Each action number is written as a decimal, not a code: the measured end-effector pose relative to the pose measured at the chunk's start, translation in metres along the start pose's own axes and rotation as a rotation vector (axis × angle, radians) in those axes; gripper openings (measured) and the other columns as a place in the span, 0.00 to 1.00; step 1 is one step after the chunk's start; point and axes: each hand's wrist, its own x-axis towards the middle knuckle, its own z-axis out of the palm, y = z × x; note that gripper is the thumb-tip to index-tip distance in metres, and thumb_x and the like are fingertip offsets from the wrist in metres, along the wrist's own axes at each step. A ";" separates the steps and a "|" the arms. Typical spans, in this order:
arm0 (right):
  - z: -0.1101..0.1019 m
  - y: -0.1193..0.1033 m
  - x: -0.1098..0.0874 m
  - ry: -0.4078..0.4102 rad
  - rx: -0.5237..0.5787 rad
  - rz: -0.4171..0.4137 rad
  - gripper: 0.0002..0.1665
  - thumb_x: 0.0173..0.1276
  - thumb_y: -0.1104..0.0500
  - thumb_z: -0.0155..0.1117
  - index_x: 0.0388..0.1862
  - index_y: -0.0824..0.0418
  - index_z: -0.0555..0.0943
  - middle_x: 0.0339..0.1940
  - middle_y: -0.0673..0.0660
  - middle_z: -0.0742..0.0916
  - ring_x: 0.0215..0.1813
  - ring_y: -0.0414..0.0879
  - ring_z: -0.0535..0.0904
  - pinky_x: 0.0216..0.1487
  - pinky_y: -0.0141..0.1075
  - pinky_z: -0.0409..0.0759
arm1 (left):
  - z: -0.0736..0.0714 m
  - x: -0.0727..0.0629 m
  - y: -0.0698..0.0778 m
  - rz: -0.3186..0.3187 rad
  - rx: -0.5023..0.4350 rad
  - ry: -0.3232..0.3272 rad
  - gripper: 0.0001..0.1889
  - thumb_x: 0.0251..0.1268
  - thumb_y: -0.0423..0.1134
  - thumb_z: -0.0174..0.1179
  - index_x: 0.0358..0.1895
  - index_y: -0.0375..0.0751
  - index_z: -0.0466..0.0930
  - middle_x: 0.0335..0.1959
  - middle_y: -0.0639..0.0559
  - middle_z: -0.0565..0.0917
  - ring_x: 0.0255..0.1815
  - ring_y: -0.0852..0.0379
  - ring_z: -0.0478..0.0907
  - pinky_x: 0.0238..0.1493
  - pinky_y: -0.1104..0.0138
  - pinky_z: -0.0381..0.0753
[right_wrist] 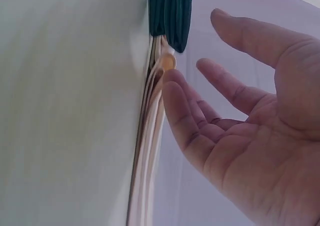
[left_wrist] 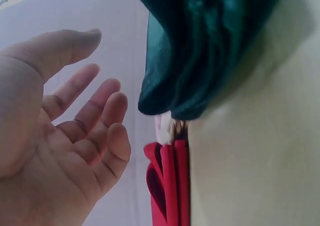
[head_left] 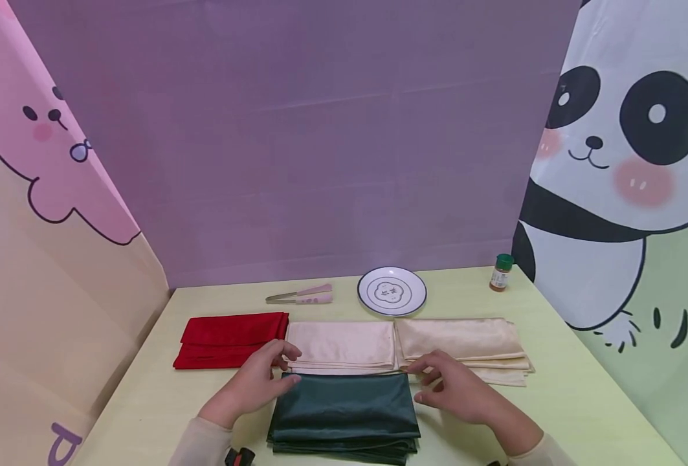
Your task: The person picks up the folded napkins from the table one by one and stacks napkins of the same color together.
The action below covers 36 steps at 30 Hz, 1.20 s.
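A folded dark green satin cloth (head_left: 346, 411) lies at the front of the table, its layers stacked at the near edge. At its left far corner hovers my left hand (head_left: 257, 378), fingers loosely bent and holding nothing. My right hand (head_left: 451, 385) is by the right far corner, fingers relaxed, also without anything in its grasp. Behind the green cloth are a folded red cloth (head_left: 233, 340) on the left, a pale pink cloth (head_left: 340, 343) in the middle and a cream satin cloth (head_left: 460, 340) on the right. Both wrist views show bare palms beside the cloth layers.
Farther back lie pink-handled tongs (head_left: 303, 296) and a white plate (head_left: 392, 291) with a dark rim. A small green-capped bottle (head_left: 501, 273) stands at the back right corner. A purple backdrop (head_left: 320, 142) and printed side panels border the pale yellow table (head_left: 577, 401).
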 end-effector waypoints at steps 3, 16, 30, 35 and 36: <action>-0.006 0.001 0.000 0.022 -0.022 0.023 0.26 0.65 0.59 0.79 0.59 0.61 0.81 0.57 0.60 0.81 0.53 0.58 0.83 0.50 0.43 0.86 | 0.001 0.007 0.005 0.024 0.019 0.017 0.22 0.66 0.39 0.74 0.60 0.47 0.77 0.57 0.46 0.80 0.48 0.51 0.80 0.44 0.61 0.84; -0.038 0.012 0.005 0.152 -0.060 0.057 0.26 0.66 0.60 0.78 0.60 0.67 0.80 0.57 0.65 0.83 0.54 0.58 0.84 0.46 0.36 0.85 | 0.005 0.040 0.033 0.050 -0.010 0.054 0.21 0.67 0.41 0.73 0.60 0.50 0.79 0.56 0.56 0.80 0.52 0.48 0.81 0.53 0.50 0.82; -0.073 0.027 0.009 0.256 -0.145 0.113 0.24 0.71 0.58 0.74 0.61 0.66 0.81 0.56 0.64 0.85 0.53 0.57 0.85 0.47 0.38 0.85 | 0.014 0.073 0.045 -0.003 0.052 0.059 0.21 0.67 0.42 0.73 0.60 0.51 0.80 0.57 0.53 0.82 0.49 0.56 0.83 0.52 0.58 0.84; -0.082 0.038 0.010 0.282 -0.164 0.133 0.24 0.72 0.57 0.74 0.61 0.65 0.80 0.57 0.65 0.85 0.54 0.57 0.85 0.48 0.41 0.86 | 0.017 0.084 0.049 -0.007 0.051 0.046 0.21 0.68 0.42 0.72 0.62 0.51 0.80 0.58 0.55 0.81 0.50 0.56 0.83 0.52 0.61 0.85; -0.084 0.040 0.011 0.287 -0.170 0.133 0.24 0.72 0.56 0.74 0.61 0.66 0.80 0.57 0.65 0.85 0.53 0.57 0.85 0.48 0.42 0.86 | 0.017 0.086 0.049 -0.005 0.053 0.043 0.21 0.68 0.42 0.72 0.62 0.51 0.80 0.58 0.55 0.81 0.50 0.56 0.83 0.52 0.61 0.85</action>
